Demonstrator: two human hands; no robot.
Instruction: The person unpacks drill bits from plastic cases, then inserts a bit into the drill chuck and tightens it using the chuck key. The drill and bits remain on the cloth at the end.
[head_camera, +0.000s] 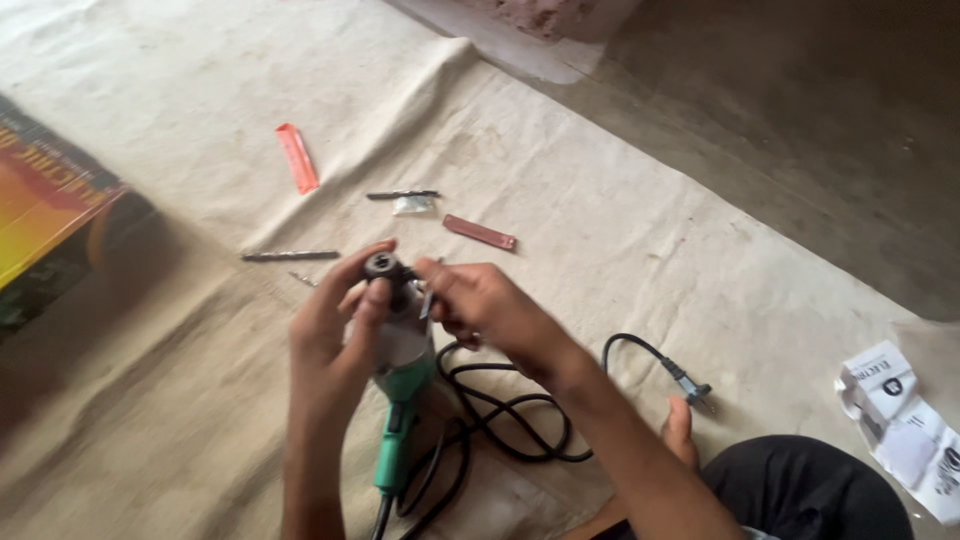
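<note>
- The left hand (335, 325) is closed around the grey metal front of an electric drill (400, 375), with thumb and fingers curled up near the dark round chuck (383, 266) at its tip.
- The right hand (478, 302) is pinched shut on a small slim metal piece (427, 298), held just beside the chuck; whether it is a key or a bit cannot be told.
- The drill is held upright above the cloth, chuck uppermost, its green plastic handle pointing down toward the person.
- As judged from the frame, work at the chuck is under way: no bit is seen standing out of the chuck, so fitting is taken as not yet done.
- A black rubbery cord (500, 410) is looped below the drill and ends in a 2-pin plug (692, 384) lying on the cloth.
- 2 long dark drill bits (290, 256) (400, 195) are laid on the cloth beyond the hands, well apart, apparently unused.
- An orange plastic sleeve (297, 157) and a brown flat sleeve (480, 232) are lying near the bits, with a small clear packet (412, 206) just under the farther bit.
- A coarse, creased, off-white cloth (650, 230) is spread over a dull grey floor (830, 120).
- A colourful cardboard box (45, 215) is seen at the left edge, and a crumpled white printed leaflet (905, 425) at the right.
</note>
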